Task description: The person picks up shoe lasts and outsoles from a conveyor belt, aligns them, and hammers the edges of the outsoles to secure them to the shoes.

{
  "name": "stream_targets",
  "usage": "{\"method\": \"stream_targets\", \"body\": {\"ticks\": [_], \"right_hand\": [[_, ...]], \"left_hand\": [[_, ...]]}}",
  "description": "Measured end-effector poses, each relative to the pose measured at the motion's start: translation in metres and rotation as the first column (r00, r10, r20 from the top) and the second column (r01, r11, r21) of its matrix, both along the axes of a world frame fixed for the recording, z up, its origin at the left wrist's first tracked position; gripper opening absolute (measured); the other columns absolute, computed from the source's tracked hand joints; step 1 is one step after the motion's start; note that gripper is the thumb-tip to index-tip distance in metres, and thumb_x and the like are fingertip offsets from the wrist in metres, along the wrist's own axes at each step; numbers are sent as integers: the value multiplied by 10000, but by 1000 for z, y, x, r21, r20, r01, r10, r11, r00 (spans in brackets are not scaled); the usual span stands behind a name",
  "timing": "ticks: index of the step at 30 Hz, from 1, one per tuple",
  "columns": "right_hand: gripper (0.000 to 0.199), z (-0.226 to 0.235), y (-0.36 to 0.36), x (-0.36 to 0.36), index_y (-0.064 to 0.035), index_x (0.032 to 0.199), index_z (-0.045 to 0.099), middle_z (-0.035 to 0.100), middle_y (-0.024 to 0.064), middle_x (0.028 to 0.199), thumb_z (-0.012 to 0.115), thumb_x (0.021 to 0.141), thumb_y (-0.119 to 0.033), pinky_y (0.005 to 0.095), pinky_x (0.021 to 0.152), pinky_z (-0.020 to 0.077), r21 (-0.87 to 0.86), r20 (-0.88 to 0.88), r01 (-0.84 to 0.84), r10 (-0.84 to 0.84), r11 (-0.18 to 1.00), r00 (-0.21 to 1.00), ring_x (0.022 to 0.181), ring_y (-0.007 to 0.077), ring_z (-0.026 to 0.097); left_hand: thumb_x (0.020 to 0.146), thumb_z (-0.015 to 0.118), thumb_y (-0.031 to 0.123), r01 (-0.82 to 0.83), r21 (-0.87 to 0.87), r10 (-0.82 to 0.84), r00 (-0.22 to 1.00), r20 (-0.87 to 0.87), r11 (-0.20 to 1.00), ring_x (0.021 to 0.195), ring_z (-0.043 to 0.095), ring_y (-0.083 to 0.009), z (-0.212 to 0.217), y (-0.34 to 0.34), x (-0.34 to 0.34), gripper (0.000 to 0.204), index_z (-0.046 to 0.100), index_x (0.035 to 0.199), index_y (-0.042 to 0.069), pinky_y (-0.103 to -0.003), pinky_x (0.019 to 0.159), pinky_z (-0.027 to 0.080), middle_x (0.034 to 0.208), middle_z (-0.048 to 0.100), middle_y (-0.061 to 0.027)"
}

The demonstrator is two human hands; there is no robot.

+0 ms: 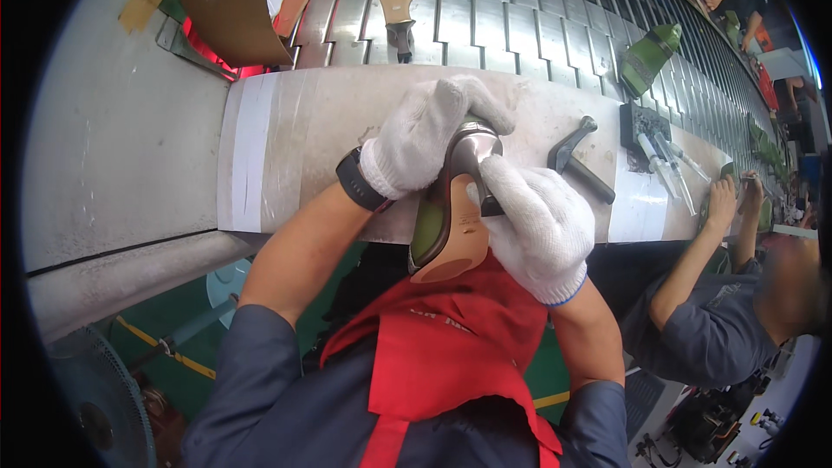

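- I see the shoe [451,225] sole-up at the workbench [303,121] near edge, braced against it, seemingly for steadiness.
- My left hand [425,134], gloved, fingers wrapped tight around the heel end from above.
- My right hand [537,225] clamps the shoe's side, fingers curled closed.
- Hammer [576,160] lies just right, near the bench's middle.

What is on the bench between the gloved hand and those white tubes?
A dark metal hammer lies between the white-gloved right hand and the white plastic tubes, seen in the head view.
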State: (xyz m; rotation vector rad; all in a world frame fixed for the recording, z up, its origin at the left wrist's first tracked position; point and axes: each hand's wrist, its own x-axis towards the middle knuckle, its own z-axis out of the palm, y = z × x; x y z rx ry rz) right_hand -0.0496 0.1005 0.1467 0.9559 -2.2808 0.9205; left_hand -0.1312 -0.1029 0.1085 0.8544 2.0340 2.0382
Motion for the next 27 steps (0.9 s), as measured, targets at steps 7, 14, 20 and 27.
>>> {"method": "stream_targets", "body": {"ticks": [7, 14, 20, 27], "right_hand": [[699, -5, -9, -1, 36, 1370, 705, 764, 144, 1020, 825, 682, 13, 411, 670, 585, 26, -17, 29, -28, 999, 999, 766, 315, 714], [368, 6, -29, -37, -41, 1164, 736, 708, 118, 904, 782, 805, 23, 393, 690, 589, -51, -51, 129, -132, 990, 990, 767, 308, 724], [173, -28, -2, -20, -25, 1119, 775, 801, 174, 971, 736, 1002, -146, 361, 760, 626, -206, 717, 406, -145, 891, 681, 780, 270, 796], [333, 34, -4, -21, 16, 1063, 765, 759, 171, 851, 709, 1063, -312, 391, 656, 588, -34, 427, 293, -251, 956, 869, 712, 276, 749]], "left_hand": [[1125, 204, 769, -1, -11, 0, 999, -47, 1000, 979, 695, -212, 2, -7, -3, 980, 775, 1088, -27, -359, 941, 548, 1087, 731, -130], [973, 632, 109, 17, 83, -39, 959, 282, 996, 911, 685, -139, 7, -14, -30, 213, 762, 1019, -53, -310, 830, 551, 1025, 755, -102], [965, 614, 192, -82, 113, 66, 988, 142, 990, 956, 717, -197, -3, -25, -43, 308, 790, 1024, -54, -345, 936, 558, 1004, 792, -130], [1064, 622, 189, -23, -205, 4, 996, -88, 979, 921, 695, -136, 22, 9, -31, 304, 796, 1121, -55, -272, 874, 554, 998, 768, -70]]}}
